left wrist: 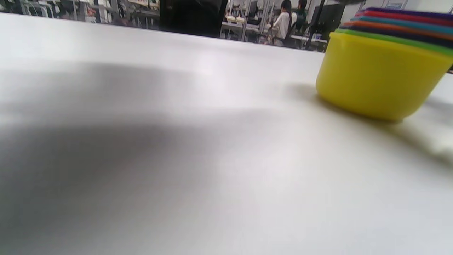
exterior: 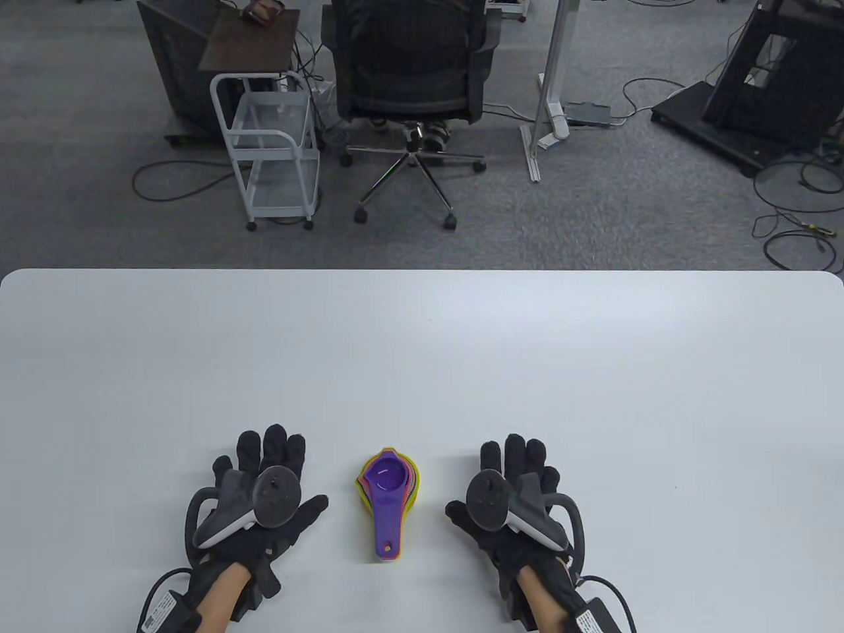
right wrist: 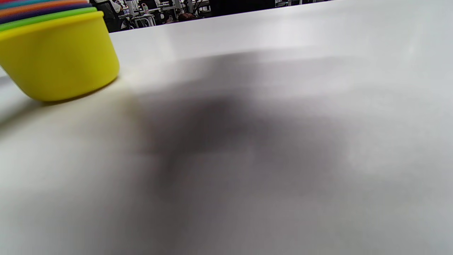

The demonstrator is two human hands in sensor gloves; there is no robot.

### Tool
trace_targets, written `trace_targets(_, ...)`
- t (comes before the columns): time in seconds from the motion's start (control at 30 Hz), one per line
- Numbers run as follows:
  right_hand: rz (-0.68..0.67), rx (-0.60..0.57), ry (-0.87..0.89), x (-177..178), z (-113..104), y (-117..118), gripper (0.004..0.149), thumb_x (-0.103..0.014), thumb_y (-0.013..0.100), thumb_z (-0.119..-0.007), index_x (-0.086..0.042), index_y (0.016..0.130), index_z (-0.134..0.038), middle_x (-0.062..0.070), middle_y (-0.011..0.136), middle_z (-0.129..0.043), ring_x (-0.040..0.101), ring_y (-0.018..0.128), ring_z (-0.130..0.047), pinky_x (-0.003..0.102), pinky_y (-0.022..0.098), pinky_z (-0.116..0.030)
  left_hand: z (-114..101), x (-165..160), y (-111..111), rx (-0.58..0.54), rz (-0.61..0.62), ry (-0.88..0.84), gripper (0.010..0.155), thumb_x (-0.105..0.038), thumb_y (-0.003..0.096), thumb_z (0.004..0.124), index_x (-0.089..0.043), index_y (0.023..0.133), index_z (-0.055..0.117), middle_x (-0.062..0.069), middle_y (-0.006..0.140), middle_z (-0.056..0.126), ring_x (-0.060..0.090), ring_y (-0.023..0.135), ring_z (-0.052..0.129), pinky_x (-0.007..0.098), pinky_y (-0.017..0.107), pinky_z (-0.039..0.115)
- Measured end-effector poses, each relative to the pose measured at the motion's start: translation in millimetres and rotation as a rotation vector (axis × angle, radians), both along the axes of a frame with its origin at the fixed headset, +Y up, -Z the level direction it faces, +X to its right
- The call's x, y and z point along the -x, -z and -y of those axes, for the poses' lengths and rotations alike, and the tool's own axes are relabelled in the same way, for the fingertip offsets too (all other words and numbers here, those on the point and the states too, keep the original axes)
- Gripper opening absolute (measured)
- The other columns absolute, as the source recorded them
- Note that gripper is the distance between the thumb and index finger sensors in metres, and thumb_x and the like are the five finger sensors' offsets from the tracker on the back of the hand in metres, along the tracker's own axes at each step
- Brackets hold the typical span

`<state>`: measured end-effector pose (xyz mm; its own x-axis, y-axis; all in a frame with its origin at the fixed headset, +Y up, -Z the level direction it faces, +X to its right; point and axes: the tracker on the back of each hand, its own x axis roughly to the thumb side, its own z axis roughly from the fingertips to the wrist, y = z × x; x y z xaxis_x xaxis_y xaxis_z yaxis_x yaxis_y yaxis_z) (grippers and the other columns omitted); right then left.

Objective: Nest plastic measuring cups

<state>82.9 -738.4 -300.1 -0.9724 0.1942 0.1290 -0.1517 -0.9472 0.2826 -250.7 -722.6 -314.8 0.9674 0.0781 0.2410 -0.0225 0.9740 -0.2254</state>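
A stack of nested measuring cups (exterior: 389, 491) stands on the white table (exterior: 422, 343) near its front edge, the purple cup on top with its handle toward me. The yellow outer cup shows in the left wrist view (left wrist: 378, 76) and in the right wrist view (right wrist: 58, 58), with several coloured rims above it. My left hand (exterior: 264, 484) lies flat on the table to the left of the stack, fingers spread, holding nothing. My right hand (exterior: 517, 491) lies flat to the right of it, also empty. Neither hand touches the cups.
Beyond the table's far edge stand an office chair (exterior: 409, 72), a white wire cart (exterior: 273, 148) and cables on the carpet.
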Motion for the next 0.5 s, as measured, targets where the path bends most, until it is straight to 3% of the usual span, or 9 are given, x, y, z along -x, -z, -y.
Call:
trace_targets(0.17,0.004,-0.004,-0.008,-0.9,0.3,0.1,0.098,-0.063,0.054,-0.046,0.002,0.111,0.0,0.046,0.107,0.01,0.068,0.088,0.006,0.081,0.063,-0.013,-6.2,-1.1,-4.5,-0.05,0.015,0.022,0.089,-0.068,0.0531,0.05,-0.019,0.115,0.009,0.02,0.12,0.003,0.058,0.102,0.003,0.078,0.062,0.013)
trace_targets(0.5,0.03,0.056,-0.006,-5.2,7.7,4.7,0.098,-0.063,0.054,-0.046,0.002,0.111,0.0,0.046,0.107,0.01,0.068,0.088,0.006,0.08,0.064,-0.013,-7.6,-2.5,-4.6,-0.042,0.016,0.016,0.089,-0.068,0.0529,0.051,-0.019,0.115,0.01,0.021,0.12,0.004,0.058,0.102,0.004,0.079,0.063,0.013)
